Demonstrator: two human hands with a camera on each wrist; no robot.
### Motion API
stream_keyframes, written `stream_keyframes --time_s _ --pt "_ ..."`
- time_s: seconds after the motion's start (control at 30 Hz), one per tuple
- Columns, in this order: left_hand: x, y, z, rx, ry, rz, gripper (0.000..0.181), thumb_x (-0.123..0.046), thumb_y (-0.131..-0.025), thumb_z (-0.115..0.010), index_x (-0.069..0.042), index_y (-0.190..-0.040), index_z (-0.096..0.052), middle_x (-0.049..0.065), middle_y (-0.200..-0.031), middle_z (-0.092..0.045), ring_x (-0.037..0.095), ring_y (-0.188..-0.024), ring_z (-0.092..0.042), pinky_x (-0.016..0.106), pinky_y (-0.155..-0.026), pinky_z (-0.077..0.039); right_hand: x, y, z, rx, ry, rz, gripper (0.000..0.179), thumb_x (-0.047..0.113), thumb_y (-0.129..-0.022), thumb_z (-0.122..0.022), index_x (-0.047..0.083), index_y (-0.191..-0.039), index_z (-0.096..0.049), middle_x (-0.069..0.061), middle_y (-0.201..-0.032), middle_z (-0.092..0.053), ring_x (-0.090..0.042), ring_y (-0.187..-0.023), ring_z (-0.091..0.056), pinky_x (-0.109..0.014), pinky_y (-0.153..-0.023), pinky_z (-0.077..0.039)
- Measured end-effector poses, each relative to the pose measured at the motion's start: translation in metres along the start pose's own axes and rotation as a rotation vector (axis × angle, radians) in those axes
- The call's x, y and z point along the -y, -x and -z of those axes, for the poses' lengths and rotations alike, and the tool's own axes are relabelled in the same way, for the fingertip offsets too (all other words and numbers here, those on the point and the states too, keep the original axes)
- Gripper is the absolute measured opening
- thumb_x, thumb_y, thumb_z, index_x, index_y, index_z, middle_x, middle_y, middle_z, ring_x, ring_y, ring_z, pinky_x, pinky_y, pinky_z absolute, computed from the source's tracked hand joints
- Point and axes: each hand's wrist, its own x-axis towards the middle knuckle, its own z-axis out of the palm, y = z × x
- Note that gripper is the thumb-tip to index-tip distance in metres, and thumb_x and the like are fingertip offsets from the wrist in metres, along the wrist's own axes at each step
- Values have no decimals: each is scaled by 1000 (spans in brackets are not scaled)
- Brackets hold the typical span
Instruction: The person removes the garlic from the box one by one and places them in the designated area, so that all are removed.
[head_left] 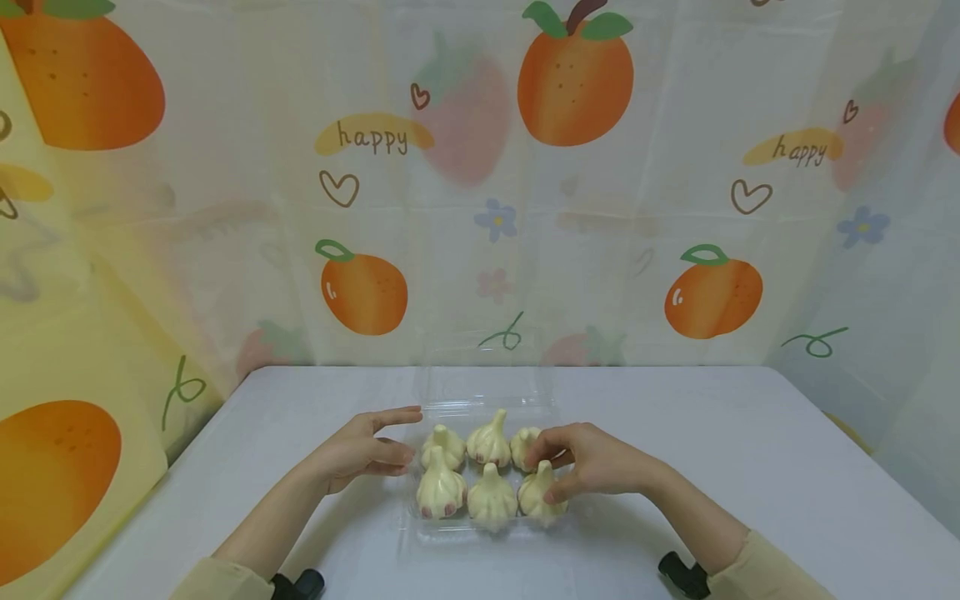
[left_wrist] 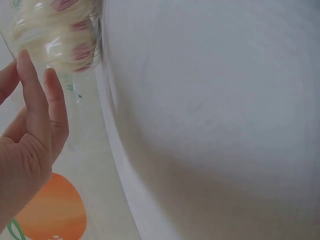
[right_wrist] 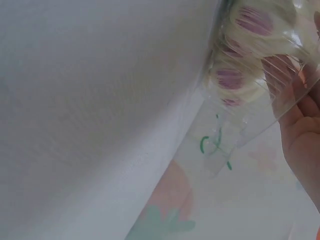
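Note:
Several pale garlic bulbs (head_left: 492,496) stand in two rows in a clear plastic box (head_left: 435,533) on the table. My right hand (head_left: 600,460) reaches in from the right, fingers and thumb curled about the front right garlic bulb (head_left: 542,500). Its index finger also overlaps the back right garlic bulb (head_left: 521,446). In the right wrist view, the fingers (right_wrist: 280,75) show through the box wall beside the purple-marked bulbs. My left hand (head_left: 367,446) hovers at the box's left side with its fingers extended and nothing in them; the left wrist view shows its fingertips near a bulb (left_wrist: 65,47).
The box's clear lid (head_left: 487,383) is raised at the back. Behind the white table (head_left: 330,533) hangs a fruit-printed curtain (head_left: 480,275). Dark straps (head_left: 682,575) with devices sit at both wrists.

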Motion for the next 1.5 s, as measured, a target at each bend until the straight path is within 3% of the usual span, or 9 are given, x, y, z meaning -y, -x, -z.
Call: stream_keyframes --time_s 0.23,0.57,0.97,1.27,1.5 --pt "0 -1 0 -3 4 6 70 -3 -86 -68 -1 -150 -39 13 -165 -23 11 -88 -64 30 -84 -62 -1 2 -1 -24 2 -23 32 14 -78 -82 12 -108 -71 -3 -111 -71 -21 -110 -68 -20 -96 -54" --pt "1 -1 0 -13 1 13 70 -2 -86 -68 0 -149 -39 12 -165 -24 13 -89 -65 30 -84 -62 -5 -1 -2 -16 5 -18 20 16 -81 -80 20 -100 -76 5 -104 -74 -8 -104 -70 -20 -94 -55" --pt "0 -1 -2 -26 0 15 69 -3 -86 -69 -1 -149 -40 13 -164 -25 12 -86 -64 30 -84 -62 -1 -2 -2 -20 -26 -1 15 16 -85 -76 18 -100 -76 0 -103 -75 -11 -96 -72 -19 -82 -60" --pt "-3 0 -4 -25 -6 7 70 -4 -86 -69 -1 -149 -40 14 -164 -25 11 -86 -65 30 -83 -62 4 -2 0 -18 -27 14 13 14 -87 -73 14 -101 -75 -3 -106 -75 -10 -99 -71 -19 -83 -59" --pt "-2 -1 -5 -33 -13 16 69 -3 -86 -69 0 -149 -40 13 -165 -24 11 -87 -65 30 -84 -62 6 -2 2 -33 4 5 10 17 -89 -72 19 -99 -75 1 -105 -75 -12 -97 -72 -21 -75 -59"
